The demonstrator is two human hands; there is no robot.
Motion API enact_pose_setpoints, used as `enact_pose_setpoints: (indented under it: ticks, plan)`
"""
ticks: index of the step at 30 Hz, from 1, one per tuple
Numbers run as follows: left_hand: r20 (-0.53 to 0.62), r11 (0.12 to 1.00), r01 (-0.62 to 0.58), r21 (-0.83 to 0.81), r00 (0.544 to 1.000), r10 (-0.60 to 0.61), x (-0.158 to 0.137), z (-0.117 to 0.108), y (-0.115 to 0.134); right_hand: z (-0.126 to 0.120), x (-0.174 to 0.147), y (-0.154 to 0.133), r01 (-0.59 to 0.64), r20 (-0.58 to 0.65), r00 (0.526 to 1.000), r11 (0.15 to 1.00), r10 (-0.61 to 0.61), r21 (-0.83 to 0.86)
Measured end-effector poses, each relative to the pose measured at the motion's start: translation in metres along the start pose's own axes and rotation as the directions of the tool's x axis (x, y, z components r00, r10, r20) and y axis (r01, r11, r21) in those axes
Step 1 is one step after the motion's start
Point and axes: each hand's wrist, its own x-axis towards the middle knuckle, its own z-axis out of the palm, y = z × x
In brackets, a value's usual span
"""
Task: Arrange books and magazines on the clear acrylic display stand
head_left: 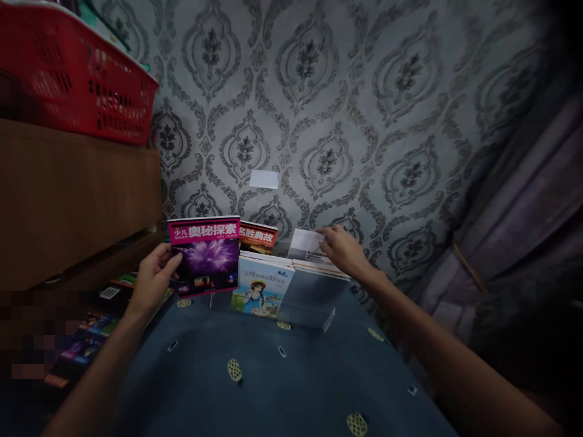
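The left hand pinches the purple book by its left edge only, risking tilt; the right hand, partly curled, touches the far-right white book, grip unclear.

Dark blue with yellow dotted ovals, the desk bears a clear holder of upright books, while dark-covered books lie along its left side.

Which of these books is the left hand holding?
The rectangular magenta-and-black book with a purple burst; the left hand grips only this one.
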Motion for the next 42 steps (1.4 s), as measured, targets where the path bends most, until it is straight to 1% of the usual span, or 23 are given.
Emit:
enact_pose_setpoints:
  ticks: [2, 4, 7, 10, 15, 18, 21, 24, 28, 32, 36, 42]
  plan:
    - [-0.022, 1.0, -0.005, -0.013, 1.0, 0.005, 0.002, -0.001, -0.002, -0.002, -0.001, 0.0, 0.031, 0.011, 0.999, 0.993, -0.03, -0.117]
    - [-0.032, 1.0, -0.014, -0.012, 0.999, 0.014, 0.003, -0.001, -0.004, -0.004, -0.001, 0.002, 0.097, 0.015, 0.995, 0.982, -0.096, -0.163]
    - [-0.039, 1.0, -0.024, 0.004, 0.999, 0.024, 0.003, -0.002, -0.008, -0.007, 0.0, 0.003, 0.214, -0.003, 0.976, 0.97, -0.216, -0.117]
    - [-0.056, 1.0, -0.028, 0.005, 0.998, 0.028, 0.002, -0.003, -0.012, -0.012, -0.003, -0.002, 0.263, -0.049, 0.963, 0.963, -0.266, -0.054]
    - [-0.112, 1.0, -0.031, -0.003, 0.993, 0.03, 0.003, -0.005, -0.015, -0.027, -0.01, -0.028, 0.274, -0.091, 0.956, 0.96, -0.279, -0.064]
    - [-0.14, 0.999, -0.037, -0.022, 0.99, 0.034, 0.004, -0.009, -0.017, -0.035, -0.009, -0.047, 0.271, -0.067, 0.959, 0.96, -0.276, -0.073]
    - [-0.175, 0.998, -0.052, -0.035, 0.983, 0.045, 0.005, -0.015, -0.019, -0.037, -0.005, -0.067, 0.261, -0.045, 0.963, 0.96, -0.267, -0.1]
    - [-0.206, 0.996, -0.078, -0.037, 0.976, 0.069, 0.006, -0.022, -0.021, -0.032, 0.0, -0.087, 0.264, -0.039, 0.961, 0.953, -0.272, -0.146]
    - [-0.236, 0.995, -0.095, -0.036, 0.968, 0.083, 0.007, -0.029, -0.022, -0.021, 0.003, -0.116, 0.293, -0.001, 0.954, 0.932, -0.3, -0.212]
    - [-0.262, 0.996, -0.089, -0.031, 0.962, 0.078, 0.007, -0.035, -0.025, -0.011, 0.005, -0.138, 0.334, 0.076, 0.942, 0.908, -0.326, -0.252]
    - [-0.281, 0.997, -0.068, -0.028, 0.958, 0.057, 0.006, -0.04, -0.028, -0.005, 0.009, -0.153, 0.36, 0.143, 0.932, 0.888, -0.332, -0.287]
    - [-0.287, 0.998, -0.054, -0.043, 0.957, 0.04, 0.005, -0.043, -0.027, -0.003, 0.02, -0.167, 0.378, 0.186, 0.924, 0.878, -0.335, -0.295]
